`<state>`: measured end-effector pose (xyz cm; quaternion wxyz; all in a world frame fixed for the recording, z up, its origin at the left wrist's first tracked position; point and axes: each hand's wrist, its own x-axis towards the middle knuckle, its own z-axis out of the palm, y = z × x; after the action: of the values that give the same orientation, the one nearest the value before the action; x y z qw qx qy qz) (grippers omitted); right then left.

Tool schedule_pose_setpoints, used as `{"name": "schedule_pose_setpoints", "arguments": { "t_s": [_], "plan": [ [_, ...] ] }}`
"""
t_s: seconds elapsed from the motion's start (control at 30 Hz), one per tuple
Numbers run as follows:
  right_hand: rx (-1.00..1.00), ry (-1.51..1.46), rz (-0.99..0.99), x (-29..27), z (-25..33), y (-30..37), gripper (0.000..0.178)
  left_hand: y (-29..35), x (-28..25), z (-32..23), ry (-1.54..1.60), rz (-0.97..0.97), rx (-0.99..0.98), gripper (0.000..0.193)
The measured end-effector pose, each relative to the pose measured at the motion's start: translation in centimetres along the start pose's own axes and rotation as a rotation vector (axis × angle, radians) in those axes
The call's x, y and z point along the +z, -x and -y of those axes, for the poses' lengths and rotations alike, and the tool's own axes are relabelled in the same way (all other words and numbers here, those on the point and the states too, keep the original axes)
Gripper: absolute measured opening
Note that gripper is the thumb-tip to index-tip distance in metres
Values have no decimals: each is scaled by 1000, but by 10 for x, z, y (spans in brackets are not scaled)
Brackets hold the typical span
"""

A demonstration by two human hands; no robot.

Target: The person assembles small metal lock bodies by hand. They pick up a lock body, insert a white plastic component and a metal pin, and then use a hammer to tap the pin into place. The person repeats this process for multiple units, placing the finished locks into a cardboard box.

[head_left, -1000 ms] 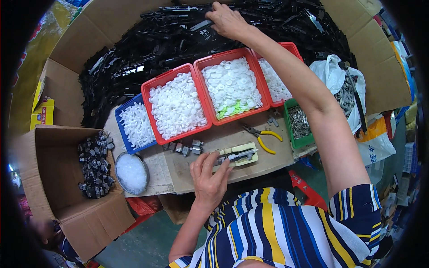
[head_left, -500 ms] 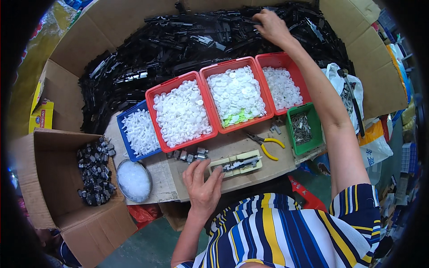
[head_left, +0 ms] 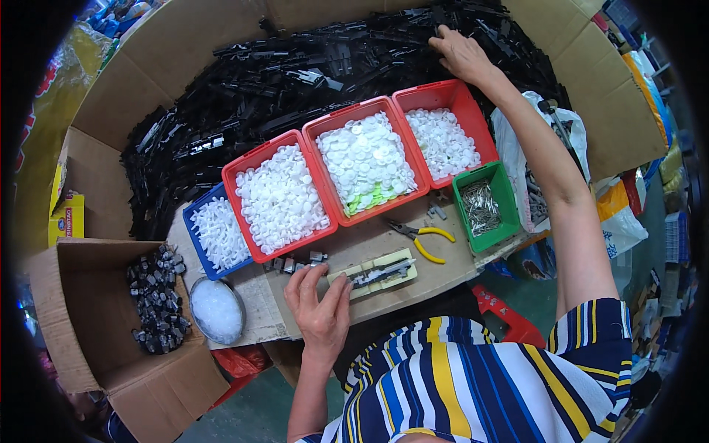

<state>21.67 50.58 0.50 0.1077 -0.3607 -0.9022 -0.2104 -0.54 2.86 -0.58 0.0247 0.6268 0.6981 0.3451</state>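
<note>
My left hand (head_left: pixel 319 306) lies flat on the cardboard work board (head_left: pixel 384 303), fingers spread, its fingertips touching the left end of a pale yellow jig (head_left: pixel 380 272) that carries a dark metal piece. Small grey metal parts (head_left: pixel 295 262) sit just beyond the fingers. My right arm stretches far forward; my right hand (head_left: pixel 461 55) rests palm-down on the big heap of black plastic parts (head_left: pixel 295 81), fingers curled into the heap. Whether it grips a piece is hidden.
Three red bins of white caps (head_left: pixel 277 196) (head_left: pixel 365 159) (head_left: pixel 443 136), a blue bin (head_left: pixel 193 221) and a green bin (head_left: pixel 508 198) of metal pins line the board. Yellow-handled pliers (head_left: pixel 421 236) lie near the jig. A metal bowl (head_left: pixel 216 308) and a box of dark parts (head_left: pixel 155 299) stand left.
My right hand has slid to the right across the black heap. The left hand has stayed by the jig.
</note>
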Motion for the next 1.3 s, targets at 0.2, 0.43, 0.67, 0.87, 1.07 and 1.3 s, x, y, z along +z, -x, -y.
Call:
{"name": "schedule_pose_setpoints", "arguments": {
  "t_s": [0.2, 0.43, 0.67, 0.87, 1.07, 1.3],
  "plan": [
    [-97, -50, -149, -32, 18, 12, 30, 4, -4, -2, -11, -15, 24, 27],
    [-79, -730, -144, -132, 88, 24, 25, -8, -13, -6, 105, -56, 3, 31],
    [-411, -1338, 221, -177, 181, 78, 13, -44, -2, -26, 906, -37, -355, 51],
    [-318, -1374, 164, -153, 211, 103, 16, -50, 49, -17, 756, -142, -249, 46],
    [-391, -1054, 239, -142, 175, 152, 28, -38, 29, -4, 616, -209, -245, 37],
    [-495, -743, 590, -164, 174, 217, 32, -23, 20, -9, 543, -130, -219, 36]
  ]
}}
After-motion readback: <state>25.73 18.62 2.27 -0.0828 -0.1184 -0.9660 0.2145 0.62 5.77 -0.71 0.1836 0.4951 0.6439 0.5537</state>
